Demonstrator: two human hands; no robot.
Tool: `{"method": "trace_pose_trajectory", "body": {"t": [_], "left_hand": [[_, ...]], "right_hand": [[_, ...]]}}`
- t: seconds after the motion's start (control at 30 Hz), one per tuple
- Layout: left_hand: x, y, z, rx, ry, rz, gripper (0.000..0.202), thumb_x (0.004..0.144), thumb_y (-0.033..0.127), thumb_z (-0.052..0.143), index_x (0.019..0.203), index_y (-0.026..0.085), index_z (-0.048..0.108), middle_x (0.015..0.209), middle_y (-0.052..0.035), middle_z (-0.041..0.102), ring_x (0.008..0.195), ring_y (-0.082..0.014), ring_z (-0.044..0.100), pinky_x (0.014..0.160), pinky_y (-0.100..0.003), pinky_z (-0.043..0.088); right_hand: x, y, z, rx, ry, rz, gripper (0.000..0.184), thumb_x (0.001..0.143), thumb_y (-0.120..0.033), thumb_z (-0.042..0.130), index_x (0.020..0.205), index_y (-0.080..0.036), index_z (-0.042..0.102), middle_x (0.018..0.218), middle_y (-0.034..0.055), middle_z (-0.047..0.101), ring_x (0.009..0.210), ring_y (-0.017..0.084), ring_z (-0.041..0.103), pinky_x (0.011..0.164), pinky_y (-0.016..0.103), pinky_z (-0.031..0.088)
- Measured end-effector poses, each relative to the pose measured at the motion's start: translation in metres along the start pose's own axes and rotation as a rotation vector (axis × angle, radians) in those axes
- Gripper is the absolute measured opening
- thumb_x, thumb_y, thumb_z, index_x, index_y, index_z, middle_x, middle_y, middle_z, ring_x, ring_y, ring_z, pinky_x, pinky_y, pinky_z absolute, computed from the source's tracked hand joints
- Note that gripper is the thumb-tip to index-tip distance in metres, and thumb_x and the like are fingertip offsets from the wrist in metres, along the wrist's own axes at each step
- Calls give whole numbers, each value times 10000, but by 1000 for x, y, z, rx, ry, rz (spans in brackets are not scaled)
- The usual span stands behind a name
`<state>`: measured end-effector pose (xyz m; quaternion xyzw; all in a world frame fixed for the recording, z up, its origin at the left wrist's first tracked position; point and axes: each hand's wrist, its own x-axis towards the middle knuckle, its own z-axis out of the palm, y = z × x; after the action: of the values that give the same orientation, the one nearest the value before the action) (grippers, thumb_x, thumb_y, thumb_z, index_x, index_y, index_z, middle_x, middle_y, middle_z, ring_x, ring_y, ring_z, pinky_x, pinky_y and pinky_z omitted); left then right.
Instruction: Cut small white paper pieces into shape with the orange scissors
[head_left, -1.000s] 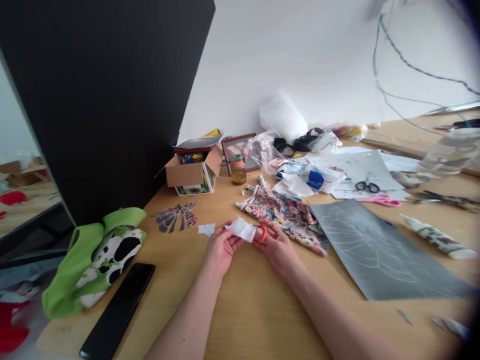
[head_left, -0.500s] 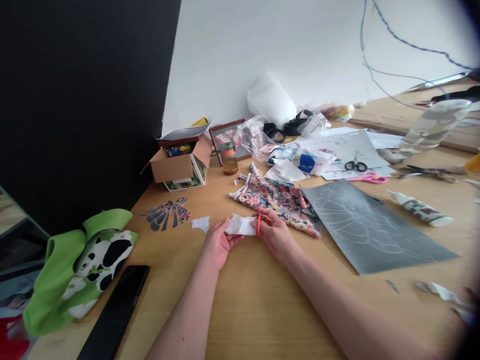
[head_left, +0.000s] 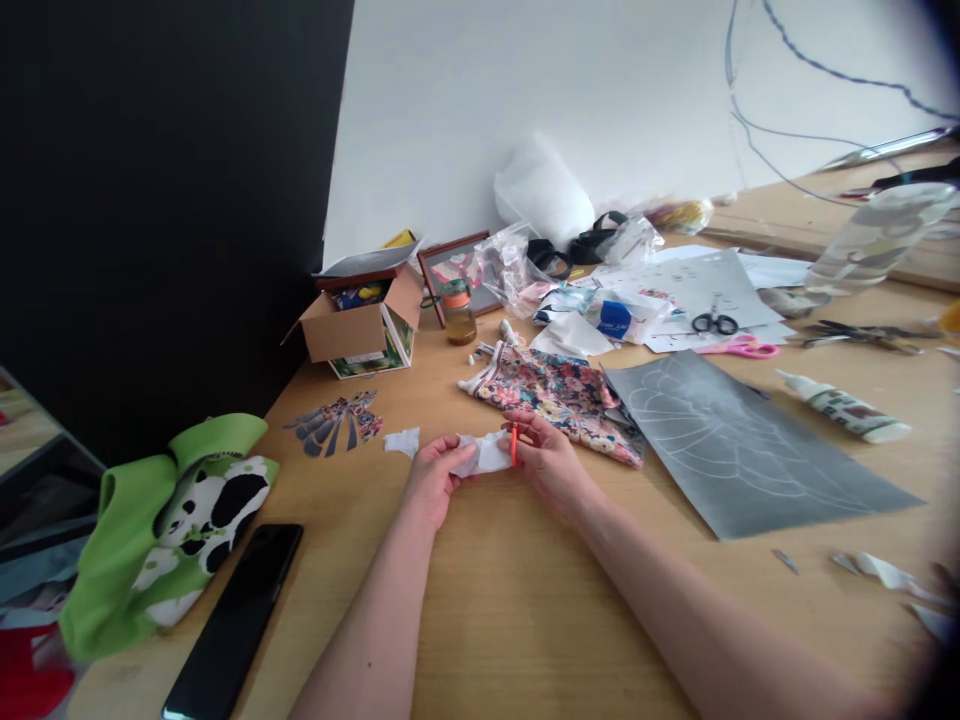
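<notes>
Creased white scrap is pinched by the left hand, the right hand gripping orange-handled scissors.

Over the table, a scrap is between the left hand and the right hand, with scissors in the right. Left of the left hand is a second scrap, then cut-out pieces. Nearer on the left lies a phone, just right of a cloth bundle. At the back, a cardboard box is left of a jar, and a picture frame is behind the jar. Behind the right hand is a folded cloth. Right of that lies a big sheet, then a glue bottle. Papers lie behind the sheet.
</notes>
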<state>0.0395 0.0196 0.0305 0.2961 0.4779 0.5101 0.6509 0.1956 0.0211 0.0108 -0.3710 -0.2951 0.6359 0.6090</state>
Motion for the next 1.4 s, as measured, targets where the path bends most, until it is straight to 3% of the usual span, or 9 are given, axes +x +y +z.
{"method": "trace_pose_trajectory", "body": {"t": [0.27,0.47,0.63,0.77,0.97,1.13,1.23,1.4], "left_hand": [[1,-1,-1,34,10,-10,359,402,207,870,664,132,637,621,-18,676,532,-114,596,525,-219,445],[4,1,-2,-95,82,28,370,394,154,855,695,132,641,598,-3,667,515,-107,583,480,-199,408],[7,3,-5,-218,135,77,353,439,126,833,724,142,626,681,-34,699,600,-155,638,581,-268,494],[9,5,-8,-278,161,122,339,459,119,826,723,151,615,706,-34,704,618,-164,648,619,-298,508],[9,5,-9,-286,154,141,328,475,129,829,726,149,620,708,-33,702,612,-151,641,616,-278,488],[7,6,-9,-290,119,139,349,468,148,842,741,146,623,707,-32,703,607,-144,635,602,-268,481],[6,5,-7,-280,106,123,366,457,157,852,742,146,623,710,-32,705,612,-143,636,605,-267,484],[1,-1,1,-228,35,60,393,430,180,879,735,142,634,682,-28,696,602,-144,632,621,-267,481]], "right_hand": [[1,1,-1,-31,4,-11,550,487,-279,900,960,-203,629,882,8,640,735,151,615,660,267,489],[2,0,-5,-85,66,-49,699,518,-290,908,1091,-216,516,901,26,695,686,160,651,626,273,505],[1,-3,-3,-77,57,-20,612,486,-352,927,919,-202,522,857,42,722,656,180,680,664,322,536],[1,1,-3,-98,3,24,548,502,-371,925,887,-183,584,788,56,731,655,180,678,654,312,536],[-1,4,-3,-137,-58,95,418,510,-374,921,754,-162,656,759,55,717,603,147,637,591,274,527],[-6,-1,2,-168,-95,181,448,500,-418,919,754,-145,670,767,63,708,545,146,631,511,270,523],[-7,-3,3,-124,-34,128,482,500,-437,915,796,-156,659,810,55,705,569,155,652,529,278,535],[-5,-1,3,-9,47,-9,506,490,-336,926,863,-198,613,801,16,674,721,189,669,705,340,556]]}}
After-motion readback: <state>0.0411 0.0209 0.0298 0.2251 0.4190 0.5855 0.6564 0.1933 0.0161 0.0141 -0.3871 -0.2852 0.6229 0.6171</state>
